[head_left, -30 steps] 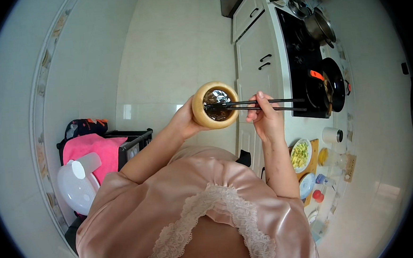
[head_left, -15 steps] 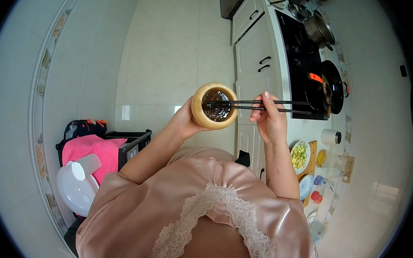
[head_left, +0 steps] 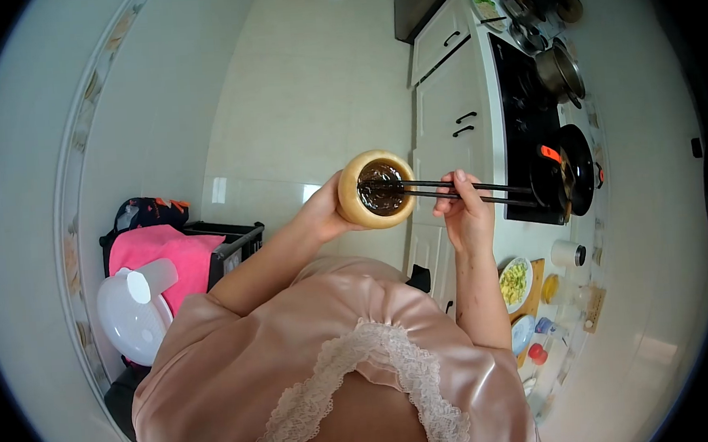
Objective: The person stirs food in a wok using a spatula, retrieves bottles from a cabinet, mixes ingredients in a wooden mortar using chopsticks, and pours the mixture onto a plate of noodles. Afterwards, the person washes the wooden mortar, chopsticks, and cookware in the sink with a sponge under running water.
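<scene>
The floor (head_left: 281,88) has pale glossy tiles, and white spots of light are reflected on it. Grey-white walls (head_left: 174,70) stand at both sides, with a patterned tile border (head_left: 80,120) on the left one. Along the right wall there are white cabinets (head_left: 447,94) with black handles (head_left: 466,118) and a white countertop (head_left: 484,91).

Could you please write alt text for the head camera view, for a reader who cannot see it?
A person's left hand holds a round bowl of dark liquid, while the right hand dips black chopsticks into it. To the right, a counter holds pans on a black stove and a plate of chopped food.
</scene>
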Demonstrator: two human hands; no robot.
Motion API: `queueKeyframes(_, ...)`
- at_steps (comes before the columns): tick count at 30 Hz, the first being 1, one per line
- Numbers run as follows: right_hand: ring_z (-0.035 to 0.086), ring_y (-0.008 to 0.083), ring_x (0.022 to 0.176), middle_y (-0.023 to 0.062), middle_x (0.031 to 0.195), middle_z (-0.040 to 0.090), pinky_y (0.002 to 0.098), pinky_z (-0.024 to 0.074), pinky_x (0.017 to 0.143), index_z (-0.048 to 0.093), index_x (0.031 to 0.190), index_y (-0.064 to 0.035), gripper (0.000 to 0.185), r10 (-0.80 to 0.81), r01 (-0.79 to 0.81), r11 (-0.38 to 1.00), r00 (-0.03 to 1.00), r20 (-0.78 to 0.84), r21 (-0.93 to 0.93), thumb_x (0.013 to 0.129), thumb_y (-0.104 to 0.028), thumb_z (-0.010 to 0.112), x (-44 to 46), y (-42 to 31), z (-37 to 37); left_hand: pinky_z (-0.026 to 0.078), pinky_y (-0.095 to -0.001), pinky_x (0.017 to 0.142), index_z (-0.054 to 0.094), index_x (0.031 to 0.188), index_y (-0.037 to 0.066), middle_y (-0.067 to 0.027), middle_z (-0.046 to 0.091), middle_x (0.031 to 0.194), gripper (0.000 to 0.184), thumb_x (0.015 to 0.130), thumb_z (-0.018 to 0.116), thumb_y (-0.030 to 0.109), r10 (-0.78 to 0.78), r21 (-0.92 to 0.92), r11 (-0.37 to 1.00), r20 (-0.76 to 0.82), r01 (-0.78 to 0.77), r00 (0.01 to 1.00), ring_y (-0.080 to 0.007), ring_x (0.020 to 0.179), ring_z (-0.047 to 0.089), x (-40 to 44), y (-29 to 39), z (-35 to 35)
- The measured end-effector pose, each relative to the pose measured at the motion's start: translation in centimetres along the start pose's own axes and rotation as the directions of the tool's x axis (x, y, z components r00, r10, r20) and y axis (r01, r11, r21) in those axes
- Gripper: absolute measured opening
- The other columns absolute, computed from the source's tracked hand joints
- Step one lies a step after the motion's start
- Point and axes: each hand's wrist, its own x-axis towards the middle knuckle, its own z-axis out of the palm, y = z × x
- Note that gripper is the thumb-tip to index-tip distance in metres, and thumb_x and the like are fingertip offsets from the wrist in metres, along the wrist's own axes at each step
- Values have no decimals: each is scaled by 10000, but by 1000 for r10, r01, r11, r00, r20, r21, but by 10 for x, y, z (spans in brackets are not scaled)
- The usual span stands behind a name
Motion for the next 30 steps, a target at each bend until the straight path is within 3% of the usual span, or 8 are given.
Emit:
queueKeyframes(5,594,154,536,117,717,612,278,521,505,582,895,34,194,1,-2,999,1000,-12,-35,893,-159,593,2,0,4,484,-493,872,502,1221,113,-74,560,1203,411,967,332,387,8,6,1000,4,-8,1000,-232,1084,560,3,3,-5)
queueKeyframes(9,600,131,611,94,737,624,259,509,568,608,911,41,147,-117,176,908,978,173,-379,882,-103,608,-9,-1,30,491,-488,872,502,1206,86,-95,566,1183,386,961,368,352,34,-25,999,38,-33,999,-244,1075,563,11,6,-12)
queueKeyframes(12,616,211,646,121,732,629,297,487,596,639,845,31,151,-299,427,560,904,307,-710,857,-118,620,-8,-23,52,548,-414,805,529,1159,46,-115,595,1125,351,941,457,311,48,-77,996,77,-42,996,-232,984,609,12,11,-5)
queueKeyframes(16,611,203,618,124,758,631,303,478,566,639,844,22,169,-149,414,623,896,418,-664,859,-147,625,-1,-34,67,519,-491,809,507,1199,121,-92,570,1170,363,939,438,365,-56,-34,998,1,56,998,-283,1045,575,11,25,10)
queueKeyframes(18,601,278,632,146,743,622,339,472,571,630,815,15,148,-404,634,463,773,489,-619,842,-131,627,13,-25,68,509,-488,818,498,1217,145,-79,554,1202,389,944,407,407,-35,37,999,-74,37,997,-276,1079,557,16,26,5)
queueKeyframes(21,571,329,649,160,703,595,364,466,582,613,776,18,182,-218,419,578,906,362,-700,861,-141,584,16,-28,72,533,-430,709,553,1126,123,-58,604,1105,348,934,423,383,16,151,988,-184,12,983,-240,969,606,9,33,29)
queueKeyframes(24,564,321,646,154,715,598,371,458,604,612,786,7,190,-273,541,577,834,480,-612,873,-156,567,37,-23,72,528,-439,680,542,1137,137,-58,606,1088,357,933,417,402,25,171,985,-202,10,979,-249,953,608,17,41,33)
queueKeyframes(30,553,296,645,170,724,602,357,451,628,609,816,14,190,-100,378,707,890,444,-598,879,-159,567,69,-42,67,495,-465,755,519,1160,174,-53,571,1159,352,938,401,421,18,188,982,-234,27,972,-235,1023,565,46,60,36)
